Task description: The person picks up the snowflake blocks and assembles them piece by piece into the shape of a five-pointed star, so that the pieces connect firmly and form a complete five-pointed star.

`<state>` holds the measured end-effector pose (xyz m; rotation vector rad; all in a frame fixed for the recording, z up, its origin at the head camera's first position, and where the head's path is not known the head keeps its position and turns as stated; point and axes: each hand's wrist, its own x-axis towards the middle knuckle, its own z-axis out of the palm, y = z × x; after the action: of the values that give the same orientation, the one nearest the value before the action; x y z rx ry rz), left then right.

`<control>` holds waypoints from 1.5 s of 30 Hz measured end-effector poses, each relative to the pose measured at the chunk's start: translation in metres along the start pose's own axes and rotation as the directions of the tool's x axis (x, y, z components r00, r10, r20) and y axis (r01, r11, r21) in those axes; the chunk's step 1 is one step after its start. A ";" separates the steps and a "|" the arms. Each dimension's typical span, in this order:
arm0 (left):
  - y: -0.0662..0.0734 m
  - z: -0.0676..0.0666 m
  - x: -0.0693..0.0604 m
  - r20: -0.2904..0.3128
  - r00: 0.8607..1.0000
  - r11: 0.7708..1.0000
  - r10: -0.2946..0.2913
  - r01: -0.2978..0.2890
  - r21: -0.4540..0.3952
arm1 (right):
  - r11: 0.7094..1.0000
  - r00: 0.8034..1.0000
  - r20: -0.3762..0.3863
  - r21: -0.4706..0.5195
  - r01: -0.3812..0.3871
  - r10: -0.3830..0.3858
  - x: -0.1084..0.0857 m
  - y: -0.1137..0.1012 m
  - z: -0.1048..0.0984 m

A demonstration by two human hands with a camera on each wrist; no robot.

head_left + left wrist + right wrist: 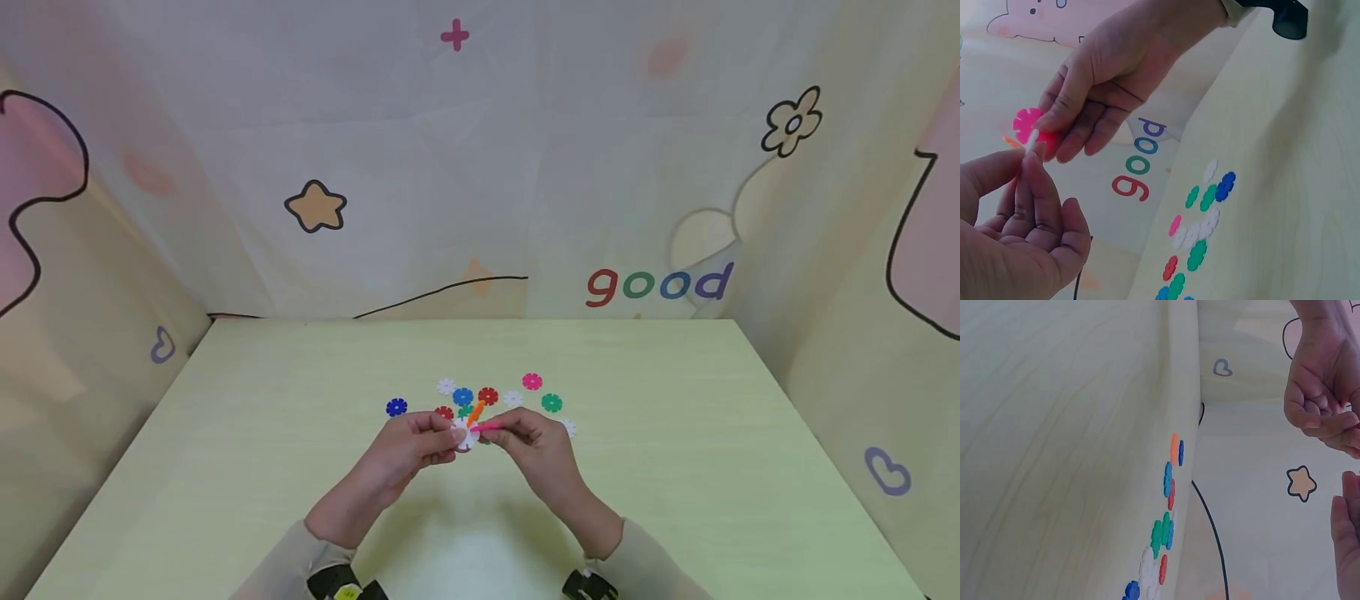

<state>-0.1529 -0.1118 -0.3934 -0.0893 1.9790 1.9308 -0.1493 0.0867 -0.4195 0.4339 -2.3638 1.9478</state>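
A white notched plastic disc (469,439) is pinched between the thumb and fingers of my left hand (412,443), above the table. An orange disc (476,414), seen nearly edge-on, stands up from the white one. From the other side my right hand (542,457) pinches a pink disc (1027,125) whose edge meets the white disc; whether it sits in a notch, I cannot tell. In the right wrist view both hands stand at the right border, and the discs they hold are almost wholly cut off.
Loose notched discs lie on the table (247,467) beyond the hands, among them a dark blue disc (397,407), a red disc (488,396), a green disc (552,402) and a pink one (532,381). A printed cloth (390,117) encloses the back and sides.
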 end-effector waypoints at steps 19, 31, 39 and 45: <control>-0.014 -0.023 0.003 -0.088 0.995 0.997 -0.041 0.046 0.062 | 0.988 0.995 0.030 -0.127 -0.092 0.096 0.008 0.007 -0.009; -0.029 -0.056 0.000 -0.173 0.983 0.995 -0.055 0.069 0.072 | 0.939 0.978 0.067 -0.300 -0.168 0.196 0.012 0.020 -0.034; -0.042 -0.085 -0.002 -0.191 0.980 0.996 -0.061 0.072 0.054 | 0.893 0.966 0.051 -0.396 -0.215 0.255 0.009 0.030 -0.049; -0.048 -0.107 -0.004 -0.230 0.970 0.995 -0.078 0.090 0.039 | 0.865 0.973 0.059 -0.472 -0.171 0.224 0.006 0.036 -0.064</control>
<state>-0.1583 -0.2200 -0.4394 -0.3929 2.1284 1.8889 -0.1730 0.1536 -0.4397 0.2806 -2.9302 1.3599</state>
